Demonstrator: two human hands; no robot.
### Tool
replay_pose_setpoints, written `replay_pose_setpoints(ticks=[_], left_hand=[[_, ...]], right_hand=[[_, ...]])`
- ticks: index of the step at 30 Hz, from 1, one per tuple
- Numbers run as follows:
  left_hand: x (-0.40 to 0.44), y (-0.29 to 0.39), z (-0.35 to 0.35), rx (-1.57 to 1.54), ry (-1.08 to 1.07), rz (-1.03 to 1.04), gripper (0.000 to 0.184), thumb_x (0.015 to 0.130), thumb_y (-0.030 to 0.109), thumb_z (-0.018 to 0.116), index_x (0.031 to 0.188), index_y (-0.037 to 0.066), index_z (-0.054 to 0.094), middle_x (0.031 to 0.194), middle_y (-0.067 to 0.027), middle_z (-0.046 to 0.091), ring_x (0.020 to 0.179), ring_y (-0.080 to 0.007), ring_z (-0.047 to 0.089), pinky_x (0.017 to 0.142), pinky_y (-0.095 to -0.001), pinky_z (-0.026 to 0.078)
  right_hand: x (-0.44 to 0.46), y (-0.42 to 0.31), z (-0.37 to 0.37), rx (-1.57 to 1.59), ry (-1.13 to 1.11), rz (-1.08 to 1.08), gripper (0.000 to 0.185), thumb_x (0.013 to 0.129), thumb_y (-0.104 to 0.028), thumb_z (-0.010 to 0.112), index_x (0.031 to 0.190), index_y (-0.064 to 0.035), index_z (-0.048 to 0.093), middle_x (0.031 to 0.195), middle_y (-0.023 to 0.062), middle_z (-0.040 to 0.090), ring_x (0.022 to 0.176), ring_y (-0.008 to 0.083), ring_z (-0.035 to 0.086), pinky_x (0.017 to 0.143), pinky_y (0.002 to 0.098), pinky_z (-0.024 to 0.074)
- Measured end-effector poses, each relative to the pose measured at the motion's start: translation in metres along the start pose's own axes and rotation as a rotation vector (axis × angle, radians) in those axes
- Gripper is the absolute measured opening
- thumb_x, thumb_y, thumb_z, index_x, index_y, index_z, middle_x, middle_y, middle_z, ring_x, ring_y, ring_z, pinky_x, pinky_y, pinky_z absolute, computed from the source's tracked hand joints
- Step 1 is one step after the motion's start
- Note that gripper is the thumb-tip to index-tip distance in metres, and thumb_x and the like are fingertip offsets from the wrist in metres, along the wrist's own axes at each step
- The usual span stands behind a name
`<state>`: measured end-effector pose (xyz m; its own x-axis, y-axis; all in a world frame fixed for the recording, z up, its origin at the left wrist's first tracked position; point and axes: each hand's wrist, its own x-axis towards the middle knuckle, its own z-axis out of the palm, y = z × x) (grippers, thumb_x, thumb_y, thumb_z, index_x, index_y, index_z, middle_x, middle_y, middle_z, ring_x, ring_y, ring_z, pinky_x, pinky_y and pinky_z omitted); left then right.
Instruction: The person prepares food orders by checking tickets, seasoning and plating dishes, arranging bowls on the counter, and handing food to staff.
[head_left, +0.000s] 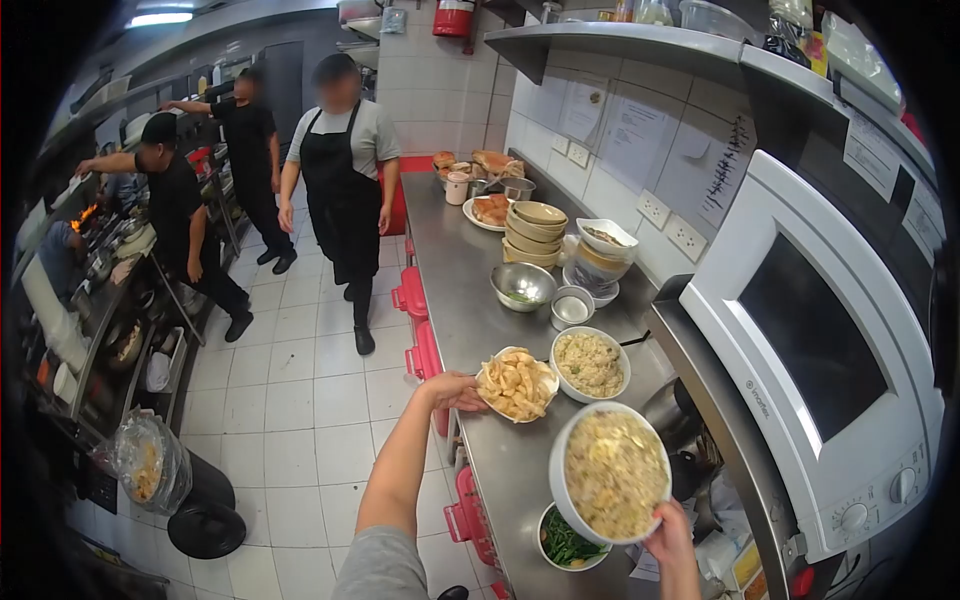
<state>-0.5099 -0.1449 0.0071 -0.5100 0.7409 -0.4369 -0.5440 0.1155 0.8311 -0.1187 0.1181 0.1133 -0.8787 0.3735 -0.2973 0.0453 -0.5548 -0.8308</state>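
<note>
My left hand (453,392) grips the left rim of a bowl of pale fried pieces (518,385) over the steel counter. On the right, my right hand (670,535) holds a large white bowl of fried rice (617,472) by its lower right edge, raised above the counter. Partly beneath that bowl is a smaller bowl of green vegetables (568,540). Another white bowl of rice (590,364) stands on the counter just behind, close to the fried pieces. Beyond it sit a small metal cup (572,308) and a metal mixing bowl (523,286).
Stacked bowls (535,235) and a plate of food (490,210) stand farther back on the counter (450,265). A microwave (815,350) flanks the right side. A person in a black apron (340,180) stands in the aisle; two others are at the left stoves. A bin (205,510) is lower left.
</note>
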Motion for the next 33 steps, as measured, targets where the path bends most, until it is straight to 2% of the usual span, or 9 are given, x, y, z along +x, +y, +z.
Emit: replay_pose_setpoints(ticks=[4, 6, 9, 10, 16, 19, 21, 31, 33], left_hand=[[0.003, -0.003, 0.007, -0.053, -0.033, -0.043, 0.036, 0.089, 0.019, 0.043, 0.115, -0.004, 0.047, 0.104, -0.0197, 0.062, 0.091, -0.0287, 0.064, 0.074, -0.0319, 0.055], [0.005, -0.007, 0.009, -0.017, 0.002, 0.028, 0.036, 0.089, 0.02, 0.043, 0.116, -0.003, 0.047, 0.104, -0.0195, 0.062, 0.092, -0.0287, 0.064, 0.074, -0.0327, 0.055], [0.0, -0.021, 0.011, 0.056, 0.046, 0.084, 0.039, 0.092, 0.021, 0.038, 0.119, -0.007, 0.045, 0.107, -0.0221, 0.06, 0.094, -0.0279, 0.063, 0.079, -0.0319, 0.054], [0.01, -0.032, 0.004, 0.078, 0.06, 0.066, 0.04, 0.092, 0.021, 0.037, 0.119, -0.008, 0.044, 0.107, -0.0224, 0.06, 0.094, -0.0276, 0.063, 0.08, -0.0314, 0.054], [-0.031, -0.067, 0.012, 0.039, 0.119, 0.459, 0.044, 0.095, 0.031, 0.039, 0.119, -0.005, 0.047, 0.109, -0.0161, 0.06, 0.091, -0.024, 0.064, 0.073, -0.0297, 0.054], [-0.083, -0.074, -0.004, 0.125, 0.259, 0.475, 0.043, 0.094, 0.028, 0.04, 0.12, -0.005, 0.045, 0.112, -0.0155, 0.059, 0.093, -0.0242, 0.063, 0.073, -0.0264, 0.053], [-0.124, -0.076, -0.013, 0.135, 0.341, 0.402, 0.043, 0.093, 0.03, 0.043, 0.12, -0.004, 0.045, 0.111, -0.0147, 0.059, 0.097, -0.0254, 0.062, 0.08, -0.0279, 0.051], [-0.298, -0.149, 0.167, 0.236, 0.226, 0.169, 0.047, 0.091, 0.039, 0.046, 0.126, 0.007, 0.044, 0.113, -0.0082, 0.06, 0.085, -0.0193, 0.066, 0.064, -0.0221, 0.051], [-0.306, -0.188, 0.221, 0.157, 0.178, 0.063, 0.046, 0.09, 0.036, 0.049, 0.118, 0.001, 0.045, 0.104, -0.0166, 0.061, 0.081, -0.0256, 0.066, 0.065, -0.0316, 0.057]], right_hand=[[-0.074, -0.002, -0.026, -0.027, 0.1, -0.06, 0.06, 0.062, -0.002, 0.042, 0.122, 0.0065, 0.042, 0.112, 0.0198, 0.055, 0.102, 0.0304, 0.057, 0.087, 0.0404, 0.0475], [-0.126, 0.012, -0.066, -0.037, 0.223, -0.015, 0.041, 0.09, -0.023, 0.053, 0.125, -0.0021, 0.045, 0.114, 0.0109, 0.056, 0.097, 0.0221, 0.059, 0.082, 0.0327, 0.0477], [-0.189, 0.03, -0.104, -0.135, 0.345, 0.042, 0.05, 0.088, -0.028, 0.054, 0.129, -0.0027, 0.041, 0.12, 0.0124, 0.053, 0.102, 0.0262, 0.057, 0.084, 0.0372, 0.0471], [-0.198, 0.014, -0.05, -0.046, 0.392, -0.073, 0.064, 0.06, -0.002, 0.043, 0.123, 0.0062, 0.04, 0.113, 0.0198, 0.054, 0.102, 0.0303, 0.056, 0.089, 0.0392, 0.0461], [-0.282, 0.091, -0.109, -0.102, 0.678, -0.037, 0.048, 0.068, 0.003, 0.046, 0.115, 0.0022, 0.048, 0.098, 0.0099, 0.059, 0.086, 0.019, 0.059, 0.071, 0.0312, 0.0503], [-0.309, 0.119, -0.11, -0.167, 0.769, 0.035, 0.049, 0.069, -0.001, 0.046, 0.118, 0.0001, 0.047, 0.097, 0.0116, 0.059, 0.081, 0.0209, 0.062, 0.064, 0.0333, 0.055], [-0.323, 0.134, -0.117, -0.097, 0.76, 0.059, 0.053, 0.071, -0.007, 0.048, 0.123, -0.0015, 0.044, 0.095, 0.0109, 0.06, 0.073, 0.0174, 0.062, 0.053, 0.0259, 0.0527], [-0.347, 0.151, -0.186, 0.033, 0.787, -0.043, 0.056, 0.075, -0.005, 0.047, 0.129, -0.0016, 0.034, 0.097, 0.0104, 0.058, 0.07, 0.0183, 0.062, 0.057, 0.0285, 0.0525], [-0.36, 0.141, -0.2, -0.086, 0.798, 0.04, 0.054, 0.076, -0.004, 0.047, 0.128, -0.0013, 0.036, 0.096, 0.0101, 0.058, 0.067, 0.0183, 0.062, 0.058, 0.0284, 0.0514]])
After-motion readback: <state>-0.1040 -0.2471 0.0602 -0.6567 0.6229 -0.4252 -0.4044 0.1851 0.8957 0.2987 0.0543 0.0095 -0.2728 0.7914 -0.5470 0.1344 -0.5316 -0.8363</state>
